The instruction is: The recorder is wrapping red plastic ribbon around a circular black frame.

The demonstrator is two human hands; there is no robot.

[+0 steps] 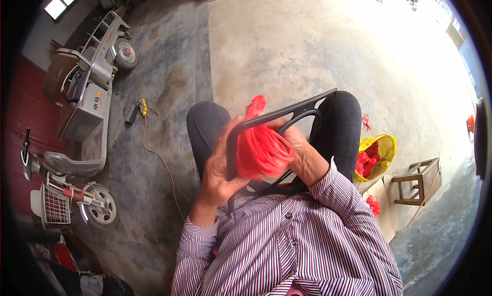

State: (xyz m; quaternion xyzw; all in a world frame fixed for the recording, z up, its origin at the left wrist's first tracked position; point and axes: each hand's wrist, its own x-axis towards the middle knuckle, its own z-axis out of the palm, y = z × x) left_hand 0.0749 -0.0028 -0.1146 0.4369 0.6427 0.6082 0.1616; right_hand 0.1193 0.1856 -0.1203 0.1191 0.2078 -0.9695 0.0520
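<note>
A thick looped bundle of red cord (262,153) is held in front of my lap, with a narrower red tuft sticking up at its far end. My left hand (216,181) grips the bundle from the left, its thumb along the near side. On the other side my right hand (303,153) closes on the cord, its fingertips hidden behind the bundle. A black angular frame (287,110) crosses over the bundle and bends down beside my left hand. Its far end lies by my right knee, where a black curved piece (302,115) also shows.
To the right stand a yellow bag (388,148) of red cord and a small wooden stool (421,181). More red cord (373,206) lies near them. At left are a grey three-wheeled vehicle (92,104), a scooter (77,196) and a cable (163,160) on the concrete floor.
</note>
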